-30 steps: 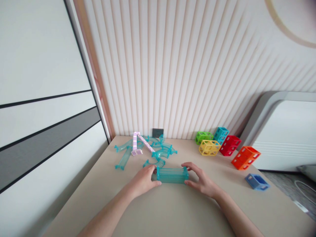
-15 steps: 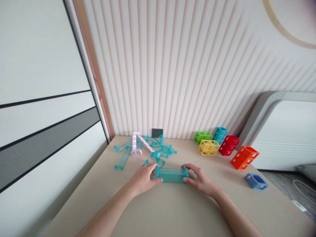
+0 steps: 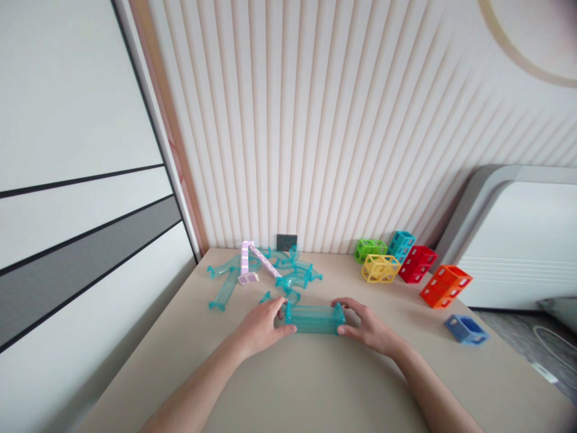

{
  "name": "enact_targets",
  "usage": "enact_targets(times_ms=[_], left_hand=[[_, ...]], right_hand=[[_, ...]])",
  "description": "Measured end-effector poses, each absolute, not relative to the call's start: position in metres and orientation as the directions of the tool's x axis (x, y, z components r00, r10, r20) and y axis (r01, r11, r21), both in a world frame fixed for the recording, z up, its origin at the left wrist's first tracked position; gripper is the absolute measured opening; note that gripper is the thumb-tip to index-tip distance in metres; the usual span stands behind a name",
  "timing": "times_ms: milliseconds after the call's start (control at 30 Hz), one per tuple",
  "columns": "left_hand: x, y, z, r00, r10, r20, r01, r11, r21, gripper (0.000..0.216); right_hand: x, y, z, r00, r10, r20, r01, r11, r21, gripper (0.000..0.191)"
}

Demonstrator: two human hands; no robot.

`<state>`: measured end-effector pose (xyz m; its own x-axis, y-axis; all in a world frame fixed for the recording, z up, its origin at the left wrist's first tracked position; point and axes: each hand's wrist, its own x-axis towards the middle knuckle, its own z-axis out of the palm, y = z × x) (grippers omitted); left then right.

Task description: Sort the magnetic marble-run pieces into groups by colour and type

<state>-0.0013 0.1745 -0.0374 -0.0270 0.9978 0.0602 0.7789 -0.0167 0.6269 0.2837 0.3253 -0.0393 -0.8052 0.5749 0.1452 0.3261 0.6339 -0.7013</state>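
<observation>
A straight, clear teal track piece lies crosswise on the beige table in front of me. My left hand grips its left end, thumb below and fingers over the top. Its right end is held the same way by my right hand. Just behind it lies a short curved teal piece, partly hidden by my left fingers.
Several clear teal track pieces and a pale pink ramp lie heaped near the ribbed wall. Green, teal, yellow, red and orange lattice blocks stand at the back right. A blue block lies near the right edge.
Both hands have closed a little tighter round the ends of the straight teal piece, which stays in about the same place.
</observation>
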Motion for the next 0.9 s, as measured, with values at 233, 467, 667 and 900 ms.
enact_targets(times_ms=[233,467,667,900], left_hand=[[-0.0021,0.1745,-0.0403,-0.019,0.998,0.067,0.742,-0.031,0.669,0.045],[-0.0018,0.1753,-0.0408,-0.017,0.998,0.062,0.743,-0.029,0.668,0.042],[-0.0023,0.1753,-0.041,-0.017,1.0,0.025,0.721,-0.005,0.693,0.048],[-0.0026,0.1747,-0.0387,-0.051,0.998,-0.031,0.746,0.059,0.663,0.037]], right_hand=[[0.2828,0.3254,-0.0417,-0.797,0.581,0.166,0.334,0.653,-0.68,0.049],[0.2826,0.3249,-0.0429,-0.798,0.585,0.147,0.349,0.647,-0.678,0.05],[0.2834,0.3269,-0.0424,-0.832,0.538,0.136,0.307,0.651,-0.694,0.056],[0.2847,0.3296,-0.0472,-0.849,0.513,0.129,0.316,0.687,-0.655,0.049]])
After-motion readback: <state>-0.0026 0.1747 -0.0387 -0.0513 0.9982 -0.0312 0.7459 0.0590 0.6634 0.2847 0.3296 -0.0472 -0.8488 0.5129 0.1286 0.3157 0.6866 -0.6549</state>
